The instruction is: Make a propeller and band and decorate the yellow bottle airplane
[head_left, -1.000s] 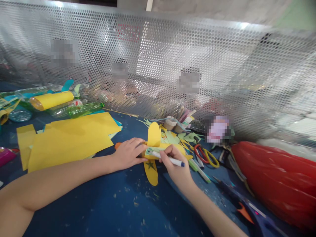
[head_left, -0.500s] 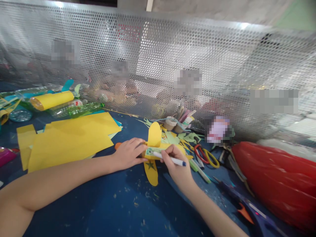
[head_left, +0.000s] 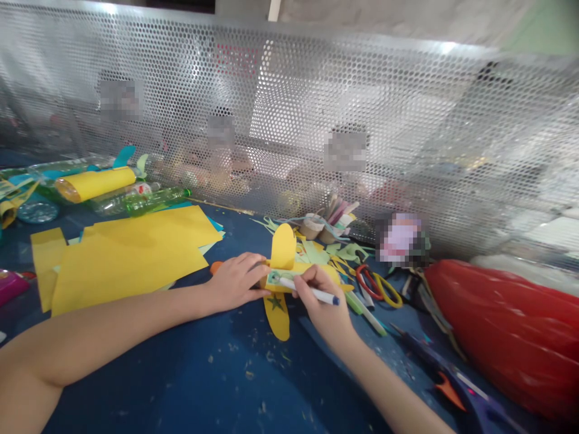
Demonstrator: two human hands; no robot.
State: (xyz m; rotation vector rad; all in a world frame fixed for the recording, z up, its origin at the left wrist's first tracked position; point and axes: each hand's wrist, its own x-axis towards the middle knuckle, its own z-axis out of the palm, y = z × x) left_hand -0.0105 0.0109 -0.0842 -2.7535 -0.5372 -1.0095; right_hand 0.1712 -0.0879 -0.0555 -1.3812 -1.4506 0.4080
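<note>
A toy airplane [head_left: 283, 247] covered in yellow paper lies on the blue table; one wing bears a dark green star [head_left: 275, 302]. My left hand [head_left: 237, 278] is closed around its left end, where an orange cap [head_left: 216, 266] peeks out behind my fingers. On the body is a pale green strip [head_left: 274, 276] with a small round drawing. My right hand [head_left: 322, 296] grips a white marker [head_left: 324, 296] with a blue end. Its tip is at the strip; whether it touches, I cannot tell.
Yellow paper sheets [head_left: 131, 250] lie to the left, with plastic bottles [head_left: 156, 201] behind them. Right of the airplane are scissors [head_left: 388, 290], loose markers [head_left: 368, 313], a glue gun [head_left: 452, 374] and a red bag [head_left: 511, 325]. A perforated metal screen [head_left: 280, 120] stands behind; people sit beyond it.
The marker and my right fingers have shifted very slightly left over the pale green strip. My left hand and the airplane stay where they were.
</note>
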